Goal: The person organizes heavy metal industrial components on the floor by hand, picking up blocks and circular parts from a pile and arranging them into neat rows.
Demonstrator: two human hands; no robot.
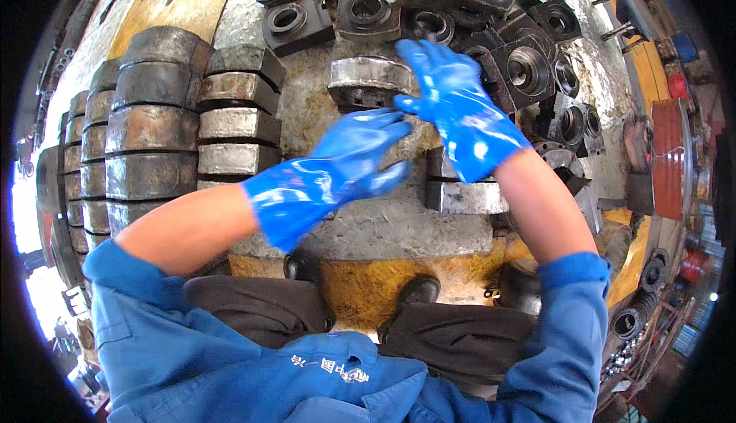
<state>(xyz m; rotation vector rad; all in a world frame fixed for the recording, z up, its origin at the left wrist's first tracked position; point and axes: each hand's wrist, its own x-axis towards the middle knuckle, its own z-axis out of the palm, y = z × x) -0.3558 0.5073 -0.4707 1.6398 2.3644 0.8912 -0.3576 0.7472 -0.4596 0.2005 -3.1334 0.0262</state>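
Observation:
My left hand (356,151), in a shiny blue glove, reaches in with its fingers stretched out toward the right and the thumb apart, holding nothing. Beyond it, my right hand (448,78), gloved the same, has its fingers and thumb spread around the right end of a curved metal block (371,75). Whether it touches the block cannot be made out. The block has a bright, worn top and a dark near side, and lies on the worn metal table (307,120). Partly hidden by my right glove are similar blocks (468,197) nearer me.
Stacked rows of curved dark metal blocks (151,128) and paler blocks (239,125) stand on the left. Bored metal housings (366,10) are heaped at the back and right. A reddish-brown object (668,158) stands at far right. My shoes (419,289) rest by the yellow near edge.

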